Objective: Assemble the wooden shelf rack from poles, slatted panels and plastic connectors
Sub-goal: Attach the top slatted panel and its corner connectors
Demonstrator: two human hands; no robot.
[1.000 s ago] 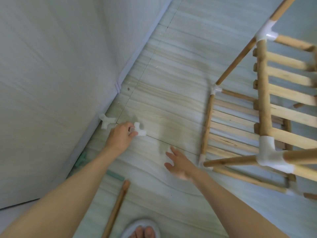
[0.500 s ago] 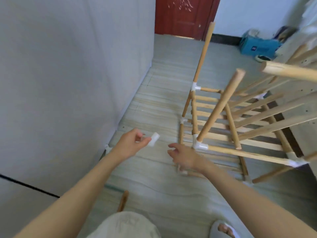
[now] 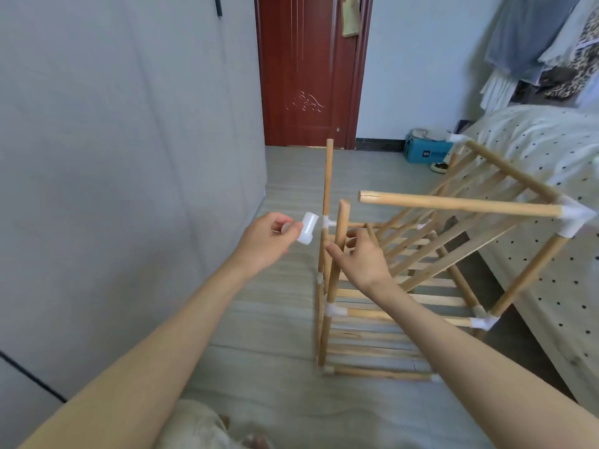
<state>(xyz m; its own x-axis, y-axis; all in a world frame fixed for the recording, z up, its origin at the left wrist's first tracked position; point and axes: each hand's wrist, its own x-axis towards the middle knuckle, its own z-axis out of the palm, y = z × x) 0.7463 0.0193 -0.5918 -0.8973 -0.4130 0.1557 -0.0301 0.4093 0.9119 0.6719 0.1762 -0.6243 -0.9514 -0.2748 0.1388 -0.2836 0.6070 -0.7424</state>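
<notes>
1. Connector (image 3: pixel 80 229), white plastic, is pinched between fingers and thumb of the left hand (image 3: pixel 265 238), just left of the bare pole top (image 3: pixel 343 205).
2. Pole is gripped by the right hand (image 3: pixel 363 258), fingers curled round it.
3. Step judged: capping this pole. Socket must be aligned over the tip, then pressed down.
</notes>
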